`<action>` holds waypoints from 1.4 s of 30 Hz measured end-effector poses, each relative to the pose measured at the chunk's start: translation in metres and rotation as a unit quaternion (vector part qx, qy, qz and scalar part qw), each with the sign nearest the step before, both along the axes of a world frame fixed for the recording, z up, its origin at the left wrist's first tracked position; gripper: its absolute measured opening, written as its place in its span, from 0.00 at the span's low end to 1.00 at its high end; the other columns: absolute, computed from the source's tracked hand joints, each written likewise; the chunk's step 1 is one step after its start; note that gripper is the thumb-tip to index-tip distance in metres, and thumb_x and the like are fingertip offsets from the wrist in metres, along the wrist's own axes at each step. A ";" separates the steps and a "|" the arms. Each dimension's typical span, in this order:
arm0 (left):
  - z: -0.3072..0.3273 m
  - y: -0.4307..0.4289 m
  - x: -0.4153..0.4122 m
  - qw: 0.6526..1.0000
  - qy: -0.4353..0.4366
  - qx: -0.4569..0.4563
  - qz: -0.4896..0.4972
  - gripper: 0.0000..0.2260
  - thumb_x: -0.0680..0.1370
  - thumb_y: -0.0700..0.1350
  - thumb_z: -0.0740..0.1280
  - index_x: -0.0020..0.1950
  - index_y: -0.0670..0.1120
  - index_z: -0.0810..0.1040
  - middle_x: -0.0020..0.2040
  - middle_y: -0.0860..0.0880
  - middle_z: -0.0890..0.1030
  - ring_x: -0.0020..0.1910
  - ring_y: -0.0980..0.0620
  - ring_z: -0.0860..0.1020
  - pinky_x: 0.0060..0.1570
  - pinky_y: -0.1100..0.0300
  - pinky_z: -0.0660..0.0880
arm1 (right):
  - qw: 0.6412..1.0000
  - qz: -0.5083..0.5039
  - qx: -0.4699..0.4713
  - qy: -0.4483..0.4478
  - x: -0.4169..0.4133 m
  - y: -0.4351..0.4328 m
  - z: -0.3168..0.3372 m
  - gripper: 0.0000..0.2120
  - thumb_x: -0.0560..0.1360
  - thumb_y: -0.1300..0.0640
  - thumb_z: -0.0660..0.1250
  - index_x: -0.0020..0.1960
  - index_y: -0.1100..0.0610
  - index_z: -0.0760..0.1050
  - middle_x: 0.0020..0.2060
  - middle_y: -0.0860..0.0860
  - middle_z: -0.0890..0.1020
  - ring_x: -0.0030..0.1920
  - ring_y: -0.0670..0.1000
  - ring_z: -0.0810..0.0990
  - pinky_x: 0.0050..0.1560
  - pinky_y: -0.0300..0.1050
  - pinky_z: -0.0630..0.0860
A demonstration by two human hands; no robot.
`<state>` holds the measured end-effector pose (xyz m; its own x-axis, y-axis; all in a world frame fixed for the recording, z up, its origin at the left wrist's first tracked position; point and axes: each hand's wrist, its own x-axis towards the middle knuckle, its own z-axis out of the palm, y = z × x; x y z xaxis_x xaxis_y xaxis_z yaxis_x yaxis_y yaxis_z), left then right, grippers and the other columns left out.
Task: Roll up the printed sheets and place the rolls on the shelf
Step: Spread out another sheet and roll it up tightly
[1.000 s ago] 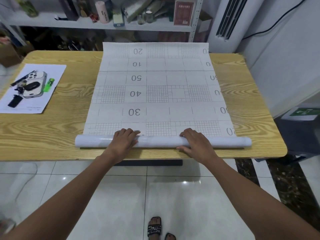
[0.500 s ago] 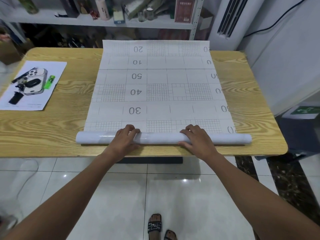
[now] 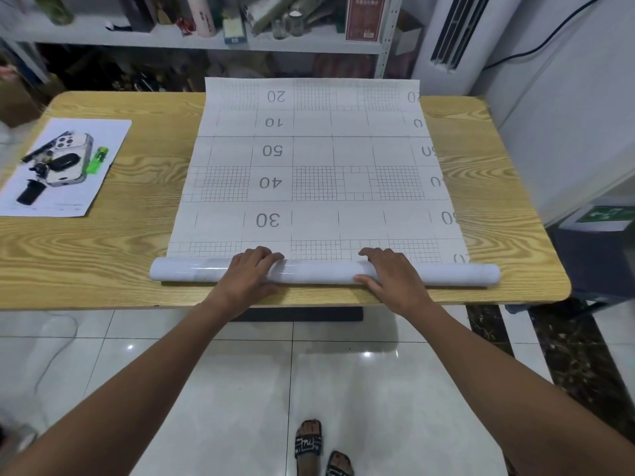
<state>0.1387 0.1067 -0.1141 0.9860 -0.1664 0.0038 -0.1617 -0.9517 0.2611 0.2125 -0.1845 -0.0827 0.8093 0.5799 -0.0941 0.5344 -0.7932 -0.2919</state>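
Fingers: our fingers [image 3: 264, 256] on the left hand [image 3: 252, 274] curled over the top of the roll [image 3: 319, 272], tips reaching the flat paper just beyond it; the thumb lay on the near side, so the hand cupped the roll rather than clenched it
Right hand: our right hand [image 3: 390, 273] sat the same way, fingers draped over the far side and thumb pressed on the near side
Where the sheet lay: the printed sheet [image 3: 309, 159] stretched flat across the worktop [image 3: 103, 262] from the roll to the far edge, where its end overhung toward the shelf [image 3: 192, 42]
Where the roll lay: close to the near edge of the worktop, running left to right, both ends sticking out well past our hands
Relative to the fingers: the roll sat under both palms, between thumbs and fingertips; the loose sheet began right at the fingertips
How it should handle: we judged it light and flexible, with a glossy face that looked slippery, so the coil could loosen or telescope sideways if pressure was uneven
Where to hold: we thought both hands spaced apart on the roll, as they were, gave the evenest push; creasing seemed the main risk
Progress: only a small part looked wound; most of the sheet was yet to roll
Nearby: a paper [image 3: 65, 170] with a phone [image 3: 70, 159] lay well apart on the left
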 end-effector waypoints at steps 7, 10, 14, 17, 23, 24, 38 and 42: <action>0.004 0.001 0.005 0.999 0.029 -0.031 0.005 0.22 0.69 0.48 0.73 0.60 0.47 0.75 0.54 0.46 0.76 0.50 0.45 0.75 0.47 0.55 0.68 | 1.000 -0.011 0.012 0.006 -0.003 0.000 0.001 0.17 0.78 0.48 0.61 0.60 0.59 0.73 0.53 0.53 0.78 0.54 0.56 0.73 0.55 0.46 0.64; 0.007 0.003 0.006 0.997 0.056 -0.046 0.013 0.21 0.71 0.50 0.70 0.62 0.49 0.73 0.56 0.48 0.75 0.52 0.48 0.74 0.50 0.55 0.69 | 1.000 -0.008 0.007 0.005 -0.003 -0.002 -0.002 0.17 0.78 0.48 0.61 0.59 0.59 0.74 0.53 0.53 0.79 0.53 0.56 0.74 0.55 0.47 0.65; 0.012 0.004 0.002 0.996 0.074 -0.054 -0.002 0.25 0.72 0.61 0.56 0.64 0.50 0.71 0.58 0.50 0.74 0.55 0.49 0.72 0.58 0.55 0.61 | 0.999 -0.007 -0.006 -0.035 -0.006 -0.005 -0.007 0.23 0.77 0.42 0.54 0.56 0.58 0.75 0.49 0.53 0.79 0.46 0.56 0.77 0.49 0.51 0.71; 0.013 0.003 -0.002 0.997 0.058 -0.054 0.001 0.28 0.71 0.64 0.48 0.63 0.51 0.71 0.57 0.51 0.74 0.56 0.49 0.71 0.62 0.51 0.55 | 0.999 -0.003 -0.004 -0.042 -0.010 -0.008 -0.008 0.26 0.75 0.39 0.53 0.58 0.57 0.75 0.50 0.52 0.79 0.46 0.55 0.77 0.48 0.50 0.72; 0.016 -0.001 -0.004 0.997 0.061 -0.049 0.010 0.30 0.72 0.64 0.46 0.65 0.50 0.69 0.57 0.51 0.75 0.57 0.48 0.69 0.62 0.53 0.54 | 1.000 0.006 -0.002 -0.030 -0.012 -0.010 -0.007 0.30 0.71 0.34 0.55 0.60 0.56 0.73 0.52 0.51 0.78 0.48 0.54 0.76 0.52 0.49 0.71; 0.016 -0.001 -0.005 0.997 0.063 -0.051 0.013 0.30 0.72 0.64 0.45 0.65 0.49 0.69 0.57 0.51 0.75 0.57 0.49 0.69 0.62 0.53 0.54 | 1.000 0.007 -0.003 -0.028 -0.012 -0.010 -0.008 0.30 0.71 0.34 0.54 0.59 0.56 0.73 0.52 0.52 0.78 0.48 0.54 0.76 0.52 0.49 0.71; 0.012 -0.008 -0.002 1.000 0.006 0.018 0.008 0.13 0.78 0.46 0.62 0.61 0.45 0.74 0.55 0.44 0.74 0.55 0.41 0.71 0.61 0.45 0.59 | 0.998 0.005 -0.032 -0.049 -0.004 -0.009 -0.009 0.22 0.69 0.41 0.70 0.56 0.55 0.77 0.52 0.54 0.78 0.48 0.57 0.76 0.49 0.52 0.72; 0.014 -0.008 0.000 1.000 0.010 0.024 0.010 0.17 0.79 0.47 0.60 0.66 0.45 0.70 0.56 0.44 0.75 0.57 0.42 0.70 0.61 0.47 0.59 | 0.998 -0.005 -0.030 -0.052 -0.005 -0.008 -0.008 0.22 0.70 0.44 0.71 0.58 0.56 0.77 0.53 0.54 0.78 0.49 0.58 0.76 0.51 0.51 0.71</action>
<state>0.1385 0.0987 -0.1001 0.9891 -0.1457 -0.0230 -0.1373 -0.9661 0.2185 0.2077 -0.1921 -0.0910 0.8217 0.5682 -0.0435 0.5520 -0.8126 -0.1869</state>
